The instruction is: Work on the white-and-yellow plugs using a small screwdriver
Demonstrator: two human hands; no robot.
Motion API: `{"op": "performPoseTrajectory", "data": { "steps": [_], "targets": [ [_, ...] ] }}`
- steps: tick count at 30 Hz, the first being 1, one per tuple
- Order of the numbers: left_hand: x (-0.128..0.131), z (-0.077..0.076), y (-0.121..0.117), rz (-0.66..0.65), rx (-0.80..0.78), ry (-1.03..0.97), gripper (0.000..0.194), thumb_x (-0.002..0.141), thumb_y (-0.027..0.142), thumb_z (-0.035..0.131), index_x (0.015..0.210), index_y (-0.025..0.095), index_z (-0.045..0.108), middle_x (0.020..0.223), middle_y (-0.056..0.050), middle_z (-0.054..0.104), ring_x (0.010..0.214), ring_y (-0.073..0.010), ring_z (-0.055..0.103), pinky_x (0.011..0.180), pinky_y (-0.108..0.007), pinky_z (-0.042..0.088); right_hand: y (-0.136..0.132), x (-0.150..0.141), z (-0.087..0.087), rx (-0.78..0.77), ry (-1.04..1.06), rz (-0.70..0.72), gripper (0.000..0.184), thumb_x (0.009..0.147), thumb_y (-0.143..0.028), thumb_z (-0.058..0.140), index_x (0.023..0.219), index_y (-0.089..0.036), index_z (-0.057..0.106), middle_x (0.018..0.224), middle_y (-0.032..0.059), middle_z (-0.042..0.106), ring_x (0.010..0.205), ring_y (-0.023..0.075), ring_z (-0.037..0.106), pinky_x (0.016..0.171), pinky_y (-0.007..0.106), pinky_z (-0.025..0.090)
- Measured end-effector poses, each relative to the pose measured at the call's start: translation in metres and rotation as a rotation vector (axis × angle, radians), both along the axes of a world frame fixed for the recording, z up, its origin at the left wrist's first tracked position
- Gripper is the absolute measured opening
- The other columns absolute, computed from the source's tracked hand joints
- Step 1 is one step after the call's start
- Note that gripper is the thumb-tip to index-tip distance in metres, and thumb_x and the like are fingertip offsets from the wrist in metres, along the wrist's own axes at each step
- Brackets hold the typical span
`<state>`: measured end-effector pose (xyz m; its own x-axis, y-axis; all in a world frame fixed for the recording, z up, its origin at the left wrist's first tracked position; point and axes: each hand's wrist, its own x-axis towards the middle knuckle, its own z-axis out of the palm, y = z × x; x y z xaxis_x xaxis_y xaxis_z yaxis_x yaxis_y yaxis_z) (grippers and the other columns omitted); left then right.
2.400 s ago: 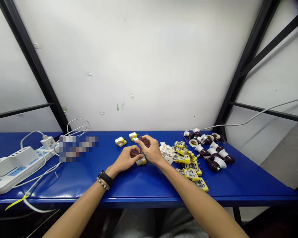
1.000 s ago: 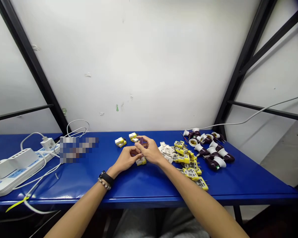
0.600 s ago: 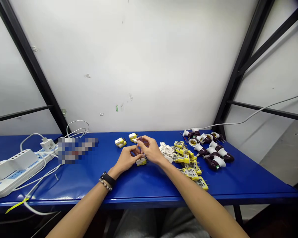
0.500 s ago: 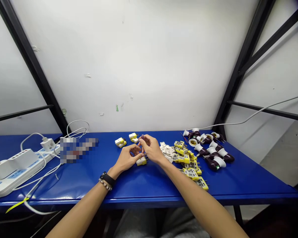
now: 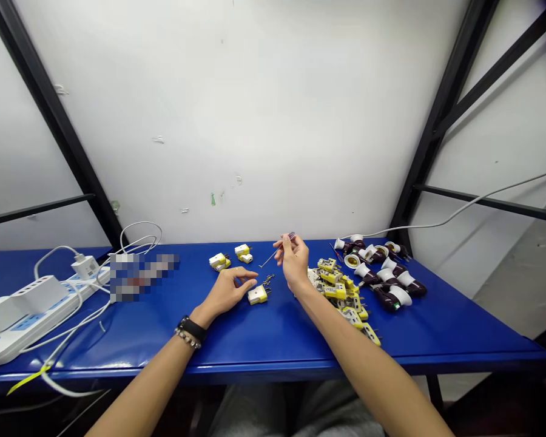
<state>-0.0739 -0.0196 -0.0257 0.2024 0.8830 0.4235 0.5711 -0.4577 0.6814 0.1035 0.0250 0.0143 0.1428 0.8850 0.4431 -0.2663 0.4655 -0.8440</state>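
Observation:
My right hand (image 5: pixel 293 260) is raised above the table's far half, shut on a thin screwdriver (image 5: pixel 268 259) with a dark handle and a metal shaft pointing down-left. My left hand (image 5: pixel 230 288) rests on the table, open and holding nothing. Its fingertips are close to a yellow-and-white electric plug (image 5: pixel 258 295) lying on the table. Several tiny metal screws (image 5: pixel 267 280) lie just beyond that plug, between my hands. Two more yellow-and-white plugs (image 5: pixel 219 261) sit farther back.
The blue metal table (image 5: pixel 282 346) holds a heap of yellow plugs (image 5: pixel 339 290) and dark lamp holders with white ends (image 5: pixel 386 282) to the right. A white power strip (image 5: pixel 27 312) and white cables (image 5: pixel 73 321) lie left, beside a pixelated patch (image 5: pixel 143 277).
My hands, earlier together above the plug, have parted. My right hand has risen up and right with the screwdriver. The small screws now show on the table, and my left hand has settled lower.

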Motion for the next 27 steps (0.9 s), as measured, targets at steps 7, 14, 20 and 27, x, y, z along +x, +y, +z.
{"op": "performPoseTrajectory", "data": {
  "steps": [7,14,20,27],
  "targets": [
    [0.007,-0.003,0.000,0.021,-0.002,-0.037,0.030,0.089,0.037,0.065,0.110,0.018,0.076,0.095,-0.006,0.078,0.075,-0.0192,0.067,0.064,-0.028,0.049,-0.003,-0.008,-0.006,0.017,-0.054,0.056,0.039,0.087,-0.057,0.062,0.080,-0.020,0.055,0.072,0.0006,0.066,0.044,0.0083,0.053,0.034,0.018,0.039],
    [0.006,-0.005,0.005,0.068,0.008,0.057,0.025,0.091,0.035,0.061,0.097,0.018,0.078,0.085,-0.005,0.077,0.071,-0.0183,0.064,0.065,-0.028,0.047,0.001,-0.003,-0.005,0.035,-0.118,-0.027,0.035,0.092,-0.055,0.054,0.082,-0.021,0.051,0.075,0.0014,0.065,0.046,0.0091,0.052,0.037,0.020,0.039],
    [0.004,-0.004,0.007,0.022,0.006,0.152,0.032,0.097,0.034,0.051,0.114,0.022,0.076,0.090,-0.005,0.073,0.072,-0.0174,0.061,0.069,-0.029,0.047,-0.007,0.000,-0.002,0.107,-0.326,-0.108,0.031,0.098,-0.049,0.043,0.083,-0.022,0.048,0.073,0.0005,0.060,0.055,0.0126,0.053,0.052,0.025,0.044],
    [-0.006,0.001,-0.006,-0.049,-0.082,0.265,0.035,0.078,0.048,0.075,0.099,0.020,0.076,0.090,-0.004,0.073,0.067,-0.0168,0.057,0.063,-0.028,0.044,-0.022,0.006,-0.001,0.188,-0.774,0.001,0.012,0.090,-0.031,0.058,0.083,-0.022,0.059,0.063,-0.0046,0.052,0.056,0.0132,0.045,0.059,0.026,0.031]
  ]
}}
